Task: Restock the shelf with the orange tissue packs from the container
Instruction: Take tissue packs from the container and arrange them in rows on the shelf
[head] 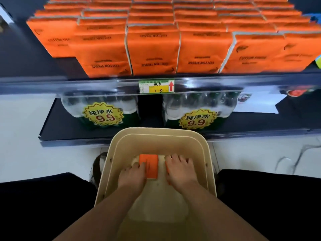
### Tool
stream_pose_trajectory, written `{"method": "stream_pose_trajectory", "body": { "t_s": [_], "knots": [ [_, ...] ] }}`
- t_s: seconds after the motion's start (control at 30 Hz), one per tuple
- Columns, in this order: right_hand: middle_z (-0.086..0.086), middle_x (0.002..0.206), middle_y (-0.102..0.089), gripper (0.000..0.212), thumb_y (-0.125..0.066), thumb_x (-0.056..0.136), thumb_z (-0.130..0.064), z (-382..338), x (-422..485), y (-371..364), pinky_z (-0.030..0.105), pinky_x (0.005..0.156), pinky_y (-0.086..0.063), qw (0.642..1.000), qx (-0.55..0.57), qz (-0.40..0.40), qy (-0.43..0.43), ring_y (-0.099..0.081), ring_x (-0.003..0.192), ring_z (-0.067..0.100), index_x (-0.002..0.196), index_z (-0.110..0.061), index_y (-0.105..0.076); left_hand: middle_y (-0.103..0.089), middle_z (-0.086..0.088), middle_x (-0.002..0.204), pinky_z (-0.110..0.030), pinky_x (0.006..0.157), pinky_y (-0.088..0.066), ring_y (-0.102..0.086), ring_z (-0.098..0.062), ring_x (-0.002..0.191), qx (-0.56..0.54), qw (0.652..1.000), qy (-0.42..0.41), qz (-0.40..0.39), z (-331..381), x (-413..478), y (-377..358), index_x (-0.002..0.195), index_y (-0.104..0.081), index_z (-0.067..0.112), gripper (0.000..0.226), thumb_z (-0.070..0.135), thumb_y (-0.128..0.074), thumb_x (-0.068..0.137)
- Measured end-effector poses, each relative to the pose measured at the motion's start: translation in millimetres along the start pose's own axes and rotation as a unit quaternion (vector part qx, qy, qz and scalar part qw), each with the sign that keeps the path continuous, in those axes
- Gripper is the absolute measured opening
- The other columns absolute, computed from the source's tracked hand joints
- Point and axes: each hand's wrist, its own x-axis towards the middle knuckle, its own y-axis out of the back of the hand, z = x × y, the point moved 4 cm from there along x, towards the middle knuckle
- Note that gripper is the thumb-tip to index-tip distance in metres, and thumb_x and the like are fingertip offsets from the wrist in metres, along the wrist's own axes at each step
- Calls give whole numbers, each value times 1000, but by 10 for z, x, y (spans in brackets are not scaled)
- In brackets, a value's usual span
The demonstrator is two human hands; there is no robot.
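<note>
Orange pack: the orange pack (150,166) lies on the bottom of the container (156,131), at the far end of the floor, with its long side pointing away from the person.
Second pack: the second pack (167,169) shows only as a thin orange strip, just right of the first one.
Container edges: the beige walls rise high on all sides, and the top is open. Inside, the near half of the bottom is bare.
Left hand: the left hand (133,173) is at the left edge of the orange pack, with the thumb side touching the orange face. I cannot tell if the fingers close around it.
Right hand: the right hand (179,168) covers the second pack from above. Its fingers curl down over the far end and hold it.
Gap between hands: the orange pack fills it.
Shelf: the shelf (86,82) is above and beyond the container. The shelved packs (152,49) stand in tight rows up to its front edge.
Price tag: a price tag (156,86) sits on the shelf edge.
Lower shelf: the lower shelf (57,126) carries water bottle packs (102,110), just behind the container's far rim.
Floor: the pale floor (20,136) is open on both sides.
</note>
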Motion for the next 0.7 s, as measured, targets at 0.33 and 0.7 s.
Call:
{"method": "stream_pose_trajectory", "body": {
  "t_s": [0.33, 0.7],
  "knots": [
    [8, 153, -20, 63, -50, 93, -39, 221, 165, -944, 45, 100, -36, 987, 54, -118, -95, -31, 134, 33, 148, -29, -21, -38, -9, 141, -40, 97, -43, -49, -30, 122, -58, 995, 21, -75, -75, 253, -831, 152, -12, 30, 74, 49, -51, 92],
    [13, 160, 16, 70, -53, 94, -39, 412, 287, -1513, 42, 116, -20, 937, 203, -197, -203, -12, 144, 43, 152, -33, -15, -1, -30, 156, -41, 118, -22, -16, -44, 145, -171, 962, 24, -212, -27, 622, -1288, 152, -3, 42, 75, 53, -49, 94]
  ]
}}
